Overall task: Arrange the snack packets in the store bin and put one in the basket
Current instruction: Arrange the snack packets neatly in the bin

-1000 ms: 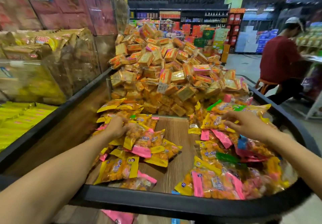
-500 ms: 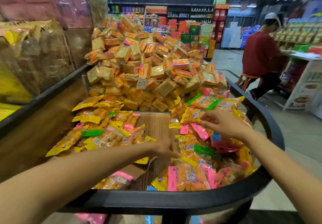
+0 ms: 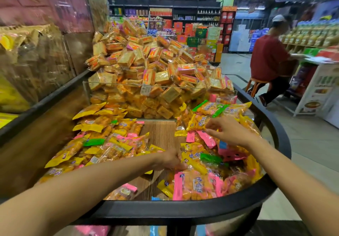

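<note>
Since half a second ago the left hand (image 3: 173, 159) has slid a little further right across the bare strip of wood, from the edge of the left heap to the near edge of the right heap; the right hand (image 3: 228, 132) has scarcely shifted.

Head view: the left hand reaches over the near rim of the bin (image 3: 183, 210), fingers curled down onto packets at the inner edge of the right heap (image 3: 211, 166); whether it pinches one I cannot tell. The right hand hovers over the far part of that heap, fingers loosely spread, fingertips (image 3: 208, 125) touching a yellow packet (image 3: 199, 123) just above a pink one (image 3: 207, 137).

The left heap (image 3: 102, 140) lies along the bin's left wall. Between the two heaps a strip of wooden floor (image 3: 159, 134) runs from the near rim to the clear divider (image 3: 128, 87), widest at the far end and crossed near by the left forearm. Beyond the divider rises a pile of orange biscuit packs (image 3: 146, 65), higher than its top edge. The black rim curves round the right side, with packets of the right heap lying against it. No basket shows in the frame.

Far right, across open floor tiles (image 3: 311, 144), a person in a red shirt (image 3: 267, 61) sits on a stool beside a shelf.
</note>
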Tool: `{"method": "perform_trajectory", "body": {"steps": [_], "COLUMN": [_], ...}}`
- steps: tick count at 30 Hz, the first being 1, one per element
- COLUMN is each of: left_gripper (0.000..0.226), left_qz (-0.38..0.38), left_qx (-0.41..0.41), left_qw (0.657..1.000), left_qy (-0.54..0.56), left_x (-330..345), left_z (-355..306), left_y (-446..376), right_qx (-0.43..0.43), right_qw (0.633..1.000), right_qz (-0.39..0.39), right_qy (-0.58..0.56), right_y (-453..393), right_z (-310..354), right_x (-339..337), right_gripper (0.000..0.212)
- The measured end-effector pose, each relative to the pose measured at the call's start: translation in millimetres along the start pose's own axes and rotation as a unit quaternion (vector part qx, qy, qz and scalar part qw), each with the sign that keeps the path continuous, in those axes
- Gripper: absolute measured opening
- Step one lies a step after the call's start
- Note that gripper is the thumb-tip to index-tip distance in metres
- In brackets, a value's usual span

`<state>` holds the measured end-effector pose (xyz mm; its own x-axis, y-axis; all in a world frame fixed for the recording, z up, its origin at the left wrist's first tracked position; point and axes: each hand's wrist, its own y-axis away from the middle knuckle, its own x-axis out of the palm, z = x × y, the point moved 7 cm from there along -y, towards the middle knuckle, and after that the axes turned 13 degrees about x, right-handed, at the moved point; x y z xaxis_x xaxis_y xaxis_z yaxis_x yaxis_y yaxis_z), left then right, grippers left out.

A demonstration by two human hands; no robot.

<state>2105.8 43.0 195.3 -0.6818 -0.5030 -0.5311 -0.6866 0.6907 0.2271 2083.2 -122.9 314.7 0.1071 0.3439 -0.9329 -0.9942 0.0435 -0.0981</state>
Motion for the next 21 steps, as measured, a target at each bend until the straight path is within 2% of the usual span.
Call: {"method": "perform_trajectory", "body": {"steps": [4, 10, 18, 21], "left_gripper": [0.039, 0.033, 0.033, 0.029], "left_qz": [-0.102, -0.253, -0.334, -0.33], "left_qx": [0.036, 0.075, 0.054, 0.052], "left_qw": [0.994, 0.96, 0.921, 0.924], "left_qy": [0.034, 0.09, 0.193, 0.185], "left_x": [-31.4, -113.1, -154.5, -163.4], "left_z": [-21.1, -42.9, 8.4, 16.9], "left_y": [10.5, 56.9, 103.1, 104.0], "right_qx": [0.008, -0.005, -0.033, -0.011], "right_qw": [1.0, 0.999, 0.998, 0.998], "right_qz": [-0.006, -0.042, -0.051, -0.047], "right_qy": [-0.004, -0.001, 0.025, -0.034], "right_y": [3.9, 8.2, -16.0, -25.8], "right_z": [-0.6, 33.2, 131.1, 152.6], "right_x": [1.9, -7.5, 14.2, 35.4], "right_gripper": [0.025, 0.028, 0.028, 0.029]}}
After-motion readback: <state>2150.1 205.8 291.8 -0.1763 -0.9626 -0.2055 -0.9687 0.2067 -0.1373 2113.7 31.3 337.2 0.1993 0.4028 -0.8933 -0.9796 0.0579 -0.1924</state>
